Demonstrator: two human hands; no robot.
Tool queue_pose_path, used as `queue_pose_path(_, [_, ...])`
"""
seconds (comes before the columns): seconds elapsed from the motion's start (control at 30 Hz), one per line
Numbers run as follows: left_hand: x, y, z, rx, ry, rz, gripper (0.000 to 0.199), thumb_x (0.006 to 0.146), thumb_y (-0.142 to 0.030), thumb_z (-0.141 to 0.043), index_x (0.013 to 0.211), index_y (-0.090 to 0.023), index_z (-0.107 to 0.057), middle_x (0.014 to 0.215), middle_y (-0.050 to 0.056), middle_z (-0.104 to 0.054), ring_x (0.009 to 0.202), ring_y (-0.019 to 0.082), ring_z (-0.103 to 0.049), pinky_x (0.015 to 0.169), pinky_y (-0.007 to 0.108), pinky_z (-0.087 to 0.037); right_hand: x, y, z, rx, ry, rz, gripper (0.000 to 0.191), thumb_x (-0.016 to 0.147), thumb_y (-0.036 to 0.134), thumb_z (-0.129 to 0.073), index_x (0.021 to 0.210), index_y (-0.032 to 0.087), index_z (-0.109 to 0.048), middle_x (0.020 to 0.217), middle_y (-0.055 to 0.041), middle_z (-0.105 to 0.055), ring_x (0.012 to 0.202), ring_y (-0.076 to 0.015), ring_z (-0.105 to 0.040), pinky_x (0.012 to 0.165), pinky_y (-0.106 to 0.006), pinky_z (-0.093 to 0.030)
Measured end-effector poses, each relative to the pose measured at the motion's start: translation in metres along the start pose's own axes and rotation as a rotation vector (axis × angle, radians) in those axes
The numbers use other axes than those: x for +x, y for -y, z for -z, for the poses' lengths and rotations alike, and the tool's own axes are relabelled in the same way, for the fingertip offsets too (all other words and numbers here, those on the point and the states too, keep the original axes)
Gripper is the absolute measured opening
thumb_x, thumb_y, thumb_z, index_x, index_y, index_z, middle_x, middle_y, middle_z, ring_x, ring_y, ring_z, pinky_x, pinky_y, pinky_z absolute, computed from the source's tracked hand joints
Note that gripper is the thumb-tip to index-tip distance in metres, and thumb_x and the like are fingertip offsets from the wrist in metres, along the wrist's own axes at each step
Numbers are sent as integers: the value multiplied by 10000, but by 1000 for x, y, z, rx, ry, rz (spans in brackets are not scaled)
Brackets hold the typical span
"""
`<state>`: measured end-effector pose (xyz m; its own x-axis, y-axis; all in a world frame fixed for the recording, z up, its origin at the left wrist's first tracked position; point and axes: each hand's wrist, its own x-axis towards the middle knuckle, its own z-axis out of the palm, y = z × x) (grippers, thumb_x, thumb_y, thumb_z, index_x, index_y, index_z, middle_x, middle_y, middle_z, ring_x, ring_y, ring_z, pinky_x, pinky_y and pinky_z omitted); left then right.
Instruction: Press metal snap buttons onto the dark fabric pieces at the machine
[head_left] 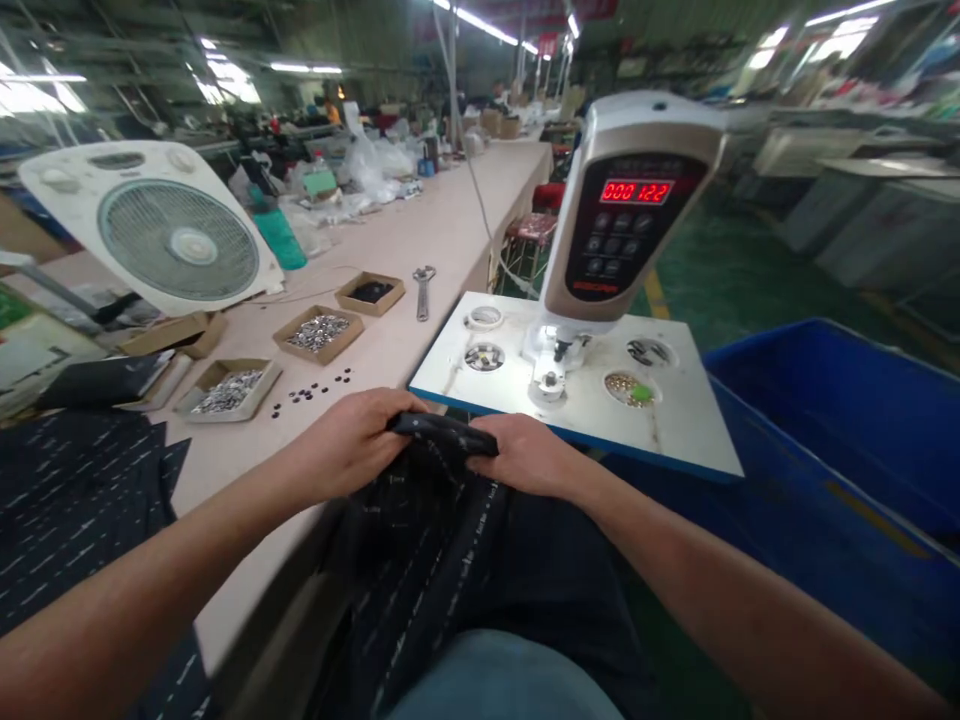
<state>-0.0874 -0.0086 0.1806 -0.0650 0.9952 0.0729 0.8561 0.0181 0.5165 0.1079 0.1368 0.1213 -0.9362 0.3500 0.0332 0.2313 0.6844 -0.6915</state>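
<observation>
A dark garment [427, 530] with white printed lettering hangs between my two hands, in front of my lap. My left hand [349, 445] is closed on the left end of its folded upper edge. On the right end of that edge, my right hand [529, 455] is closed too. Just beyond my hands stands a snap-fastening machine [630, 200] with a lit red display reading 000122. The garment's edge is short of the machine's lower die [549, 385]. Round wells in the machine's white table [480, 400] hold small metal parts.
Small boxes of metal parts [319, 333], loose dark snaps [304, 395], an adjustable wrench [424, 290] and a white fan [191, 240] lie along the long table at left. More dark printed fabric [82, 510] is at lower left. A blue bin [840, 400] stands at right.
</observation>
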Motion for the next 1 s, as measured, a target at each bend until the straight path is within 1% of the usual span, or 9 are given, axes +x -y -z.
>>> queue_pose_path(0.07, [8,-7,0,-3,9,15,313,784,-215,-424,907,-211,-712,856,16,-724,801,193,-645,765,292,-497,-4,-14,0,-19,-17,-50,86,781,145,-603,793,193,-673,784,-2,-660,769,-180,-599,679,-268,-371])
queue_pose_path(0.17, [17,-11,3,-26,-45,99,307,782,-253,-424,884,-189,-706,748,10,-685,692,173,-598,624,246,-450,-7,-24,10,125,-32,-114,73,770,150,-559,754,180,-623,688,26,-575,690,-151,-544,632,-253,-349])
queue_pose_path(0.33, [25,7,7,-40,-47,167,348,836,-408,-497,997,-185,-709,639,-11,-627,558,153,-529,505,226,-398,-6,-17,32,297,-139,-130,132,770,159,-501,799,171,-630,747,21,-596,745,-150,-539,686,-257,-388])
queue_pose_path(0.43, [26,26,8,234,-69,54,398,799,-403,-563,1090,-169,-700,916,80,-721,834,255,-658,732,347,-538,-4,-10,36,296,-102,-135,142,771,178,-554,858,167,-666,785,9,-634,774,-161,-564,703,-267,-407])
queue_pose_path(0.53, [22,27,4,474,-117,-99,581,754,-301,-586,1308,-128,-614,1370,165,-612,1253,365,-559,1071,517,-439,-1,-5,32,311,32,-111,185,748,207,-646,921,163,-695,829,2,-668,804,-170,-593,717,-268,-429])
queue_pose_path(0.63, [15,2,-8,371,-100,-146,848,778,-409,-645,1527,-126,-366,1547,167,-459,1381,342,-470,1170,487,-359,3,-1,26,405,76,-144,203,753,221,-657,943,158,-695,819,5,-675,782,-165,-611,696,-259,-444])
queue_pose_path(0.73, [14,-23,-24,208,-28,-26,1030,742,-553,-718,1575,-155,-260,1519,184,-491,1332,358,-523,1120,484,-413,5,4,25,479,78,-159,223,765,238,-668,973,161,-689,813,15,-676,749,-157,-612,690,-260,-452])
queue_pose_path(0.83, [19,-23,-40,1,87,64,927,756,-445,-733,1543,-156,-336,1443,184,-572,1256,355,-586,1052,463,-456,2,6,28,442,145,-60,292,766,290,-729,1031,173,-697,871,15,-691,801,-166,-619,737,-267,-451])
queue_pose_path(1.0, [21,2,-51,-312,314,52,423,803,-281,-666,1222,-221,-657,1165,49,-728,1036,254,-664,931,357,-476,-8,5,30,53,221,17,366,718,197,-754,1082,205,-711,944,2,-706,864,-187,-624,731,-258,-411])
